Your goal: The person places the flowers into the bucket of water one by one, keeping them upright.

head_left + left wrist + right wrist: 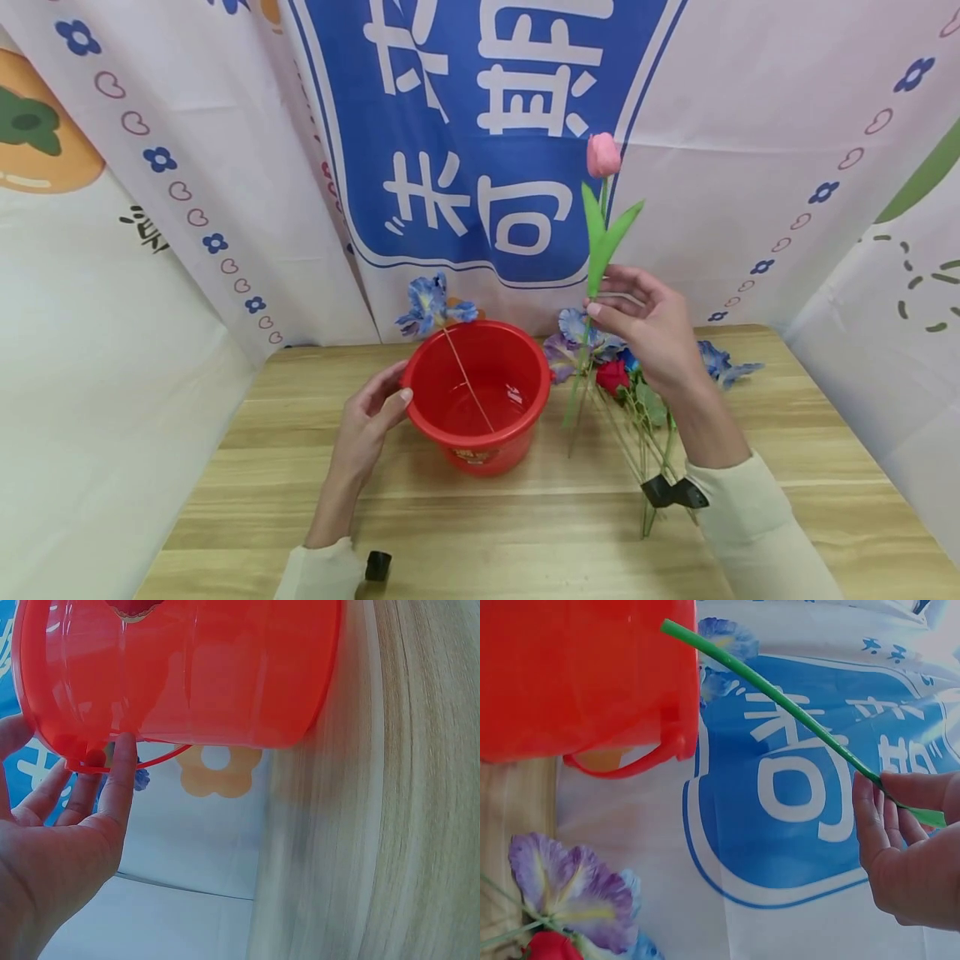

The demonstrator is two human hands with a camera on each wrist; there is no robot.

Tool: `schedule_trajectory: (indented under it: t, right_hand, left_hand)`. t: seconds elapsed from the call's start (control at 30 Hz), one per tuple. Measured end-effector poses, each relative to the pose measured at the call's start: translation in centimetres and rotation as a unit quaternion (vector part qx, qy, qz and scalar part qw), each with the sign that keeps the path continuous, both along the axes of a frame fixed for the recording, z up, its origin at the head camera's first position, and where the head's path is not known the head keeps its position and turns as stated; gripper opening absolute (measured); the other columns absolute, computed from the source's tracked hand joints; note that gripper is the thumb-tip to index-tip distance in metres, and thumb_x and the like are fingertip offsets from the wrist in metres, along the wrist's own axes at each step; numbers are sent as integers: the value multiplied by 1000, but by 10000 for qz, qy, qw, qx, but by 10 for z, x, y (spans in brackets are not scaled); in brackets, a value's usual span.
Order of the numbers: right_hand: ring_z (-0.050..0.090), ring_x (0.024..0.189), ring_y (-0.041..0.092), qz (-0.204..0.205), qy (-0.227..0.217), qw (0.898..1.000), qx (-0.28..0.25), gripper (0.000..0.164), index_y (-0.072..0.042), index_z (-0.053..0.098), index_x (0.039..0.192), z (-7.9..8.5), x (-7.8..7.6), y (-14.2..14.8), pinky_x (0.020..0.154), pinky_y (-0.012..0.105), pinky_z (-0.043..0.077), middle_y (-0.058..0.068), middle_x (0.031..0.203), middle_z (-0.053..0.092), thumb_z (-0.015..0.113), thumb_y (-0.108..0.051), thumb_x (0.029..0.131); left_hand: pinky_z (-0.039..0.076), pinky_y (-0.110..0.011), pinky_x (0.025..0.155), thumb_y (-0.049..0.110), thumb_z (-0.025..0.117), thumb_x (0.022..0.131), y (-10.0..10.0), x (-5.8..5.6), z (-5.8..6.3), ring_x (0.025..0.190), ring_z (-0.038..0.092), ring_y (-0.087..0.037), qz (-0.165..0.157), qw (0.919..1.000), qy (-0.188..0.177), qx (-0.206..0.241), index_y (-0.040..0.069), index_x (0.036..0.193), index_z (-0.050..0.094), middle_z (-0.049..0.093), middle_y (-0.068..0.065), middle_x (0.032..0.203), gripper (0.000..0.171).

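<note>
My right hand [651, 329] pinches the green stem of an artificial pink tulip [603, 156] between thumb and fingertips. The tulip stands upright in the air, right of the red bucket [480, 457], bloom at the top. In the right wrist view its bare stem [780, 697] slants up towards the bucket's side. My left hand [367, 423] holds the bucket at its left rim, thumb at the edge and fingers along the outside by the handle [161, 757]. Leaning inside the bucket is one blue iris [433, 307], its flower above the back rim.
More artificial flowers lie on the wooden table [315, 467] to the right: a red rose [612, 377], a purple iris [574, 892] and a blue iris [723, 364], their stems pointing towards the front. A printed cloth [450, 100] hangs behind the table.
</note>
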State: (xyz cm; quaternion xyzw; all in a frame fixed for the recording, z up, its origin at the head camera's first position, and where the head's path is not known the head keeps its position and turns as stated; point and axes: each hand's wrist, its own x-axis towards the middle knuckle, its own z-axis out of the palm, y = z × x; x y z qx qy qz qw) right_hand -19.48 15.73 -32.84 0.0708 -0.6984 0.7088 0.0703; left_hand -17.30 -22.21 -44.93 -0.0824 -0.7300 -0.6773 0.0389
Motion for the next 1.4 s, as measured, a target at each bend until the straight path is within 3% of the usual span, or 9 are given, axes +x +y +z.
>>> schedule_trajectory:
  t: [0.13,0.3,0.57,0.93,1.13,1.4]
  right_hand:
    - [74,112,22,0,33,10000,84,51,-4,59,146,7,-5,-8,91,24,66,9,125,67,76,-4,98]
    - [74,107,17,32,173,9998,-6,51,-2,58,146,13,-13,-21,90,24,66,5,121,66,75,-2,98]
    - [77,102,12,284,252,9992,-77,49,-1,58,145,14,-25,-48,87,31,68,9,121,64,72,3,99]
    - [75,104,23,465,96,9986,240,46,-2,62,141,-4,-35,-76,87,40,69,19,125,68,74,3,97]
    - [74,110,28,513,-123,9979,388,45,-5,64,140,-16,-36,-87,94,38,67,18,124,69,74,1,97]
    - [76,104,26,628,-196,9968,444,45,-3,65,139,-36,-40,-101,87,35,69,20,122,71,75,5,95]
  left_hand:
    - [64,-23,93,13,63,108,0,0,-1,126,64,-10,-8,10000,24,-8,2,156,52,57,-24,150,50]
    - [64,-23,93,14,63,108,0,0,0,125,64,-8,21,10000,9,-29,2,156,53,57,-23,149,50]
    - [64,-23,93,15,64,108,-1,0,0,126,63,-10,41,10000,-15,-61,4,156,53,58,-22,150,50]
    - [64,-23,93,14,64,108,-1,0,0,125,64,-8,43,10000,-22,-61,4,156,53,57,-22,150,50]
    - [64,-23,92,13,63,108,0,-1,1,125,63,-9,72,10000,15,-29,3,155,54,57,-23,148,49]
    - [65,-24,92,13,64,108,1,-1,-1,127,63,-14,51,10000,30,-6,3,155,54,58,-22,147,49]
